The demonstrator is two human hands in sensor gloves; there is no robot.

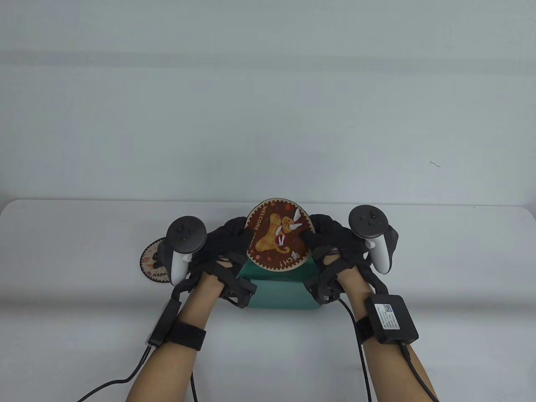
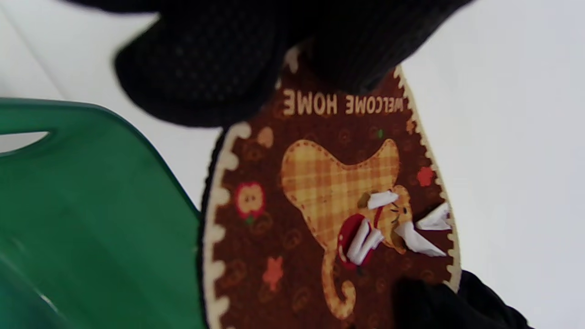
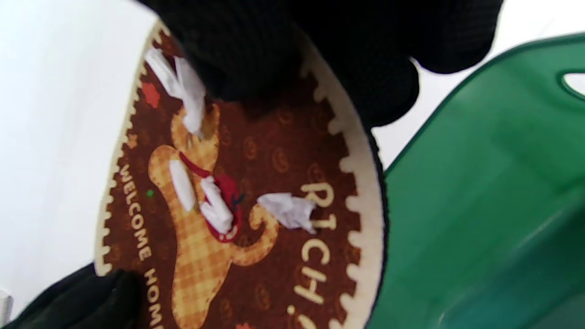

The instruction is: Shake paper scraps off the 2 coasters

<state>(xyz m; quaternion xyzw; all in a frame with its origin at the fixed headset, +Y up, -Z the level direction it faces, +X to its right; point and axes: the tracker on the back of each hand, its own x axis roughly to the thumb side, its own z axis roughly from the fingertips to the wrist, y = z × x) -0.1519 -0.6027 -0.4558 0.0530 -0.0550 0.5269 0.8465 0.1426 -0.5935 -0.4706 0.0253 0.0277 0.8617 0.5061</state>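
A round brown coaster (image 1: 278, 234) with a plaid cat and "WELCOME HOME" lettering is held tilted over the green bin (image 1: 281, 293). My left hand (image 1: 232, 243) grips its left edge and my right hand (image 1: 324, 238) grips its right edge. Several white paper scraps (image 2: 402, 228) still lie on its face, near the cat (image 3: 205, 201). In the wrist views the coaster (image 2: 320, 205) (image 3: 242, 205) sits just beside the bin's green wall (image 2: 91, 219) (image 3: 480, 205). A second, pale coaster (image 1: 153, 261) lies flat on the table behind my left hand, partly hidden by the tracker.
The green bin stands at the table's near middle, between my forearms. The white table (image 1: 439, 259) stretches to both sides, with its far edge just beyond the coaster. Cables (image 1: 104, 383) trail from both wrists toward the near edge.
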